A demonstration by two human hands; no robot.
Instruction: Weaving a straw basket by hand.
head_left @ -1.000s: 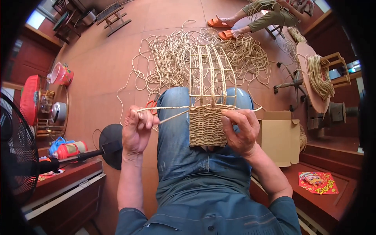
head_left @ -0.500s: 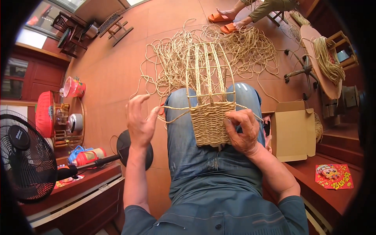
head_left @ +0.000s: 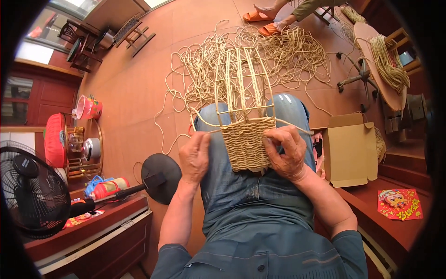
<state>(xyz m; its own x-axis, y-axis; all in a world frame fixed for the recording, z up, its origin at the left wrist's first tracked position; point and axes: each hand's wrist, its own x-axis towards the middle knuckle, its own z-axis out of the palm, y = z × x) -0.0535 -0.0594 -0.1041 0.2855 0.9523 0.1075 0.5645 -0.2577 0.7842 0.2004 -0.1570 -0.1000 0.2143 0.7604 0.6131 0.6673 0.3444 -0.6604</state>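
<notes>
A partly woven straw-coloured basket (head_left: 245, 146) rests on my lap, its lower part closely woven. Above the weave rises an open frame of rods (head_left: 239, 79) with cords running lengthwise. My right hand (head_left: 289, 151) grips the upper right side of the weave between thumb and fingers. At the left, my left hand (head_left: 195, 156) is closed in a pinch on a cord (head_left: 215, 131) that leads to the basket's left edge. Another strand (head_left: 204, 120) loops off that same side. Beyond the right edge sticks out a loose cord end (head_left: 297, 129).
Tangled cord (head_left: 200, 69) covers the floor ahead, near another person's feet in orange slippers (head_left: 268, 29). An open cardboard box (head_left: 350, 151) stands right, below a wheeled chair base (head_left: 357, 76). To the left are a black fan (head_left: 32, 190) and its round base (head_left: 161, 179).
My left hand has come down and right, from spread fingers to a pinch on the cord near the basket. The basket has shifted slightly left; my right hand keeps its grip.
</notes>
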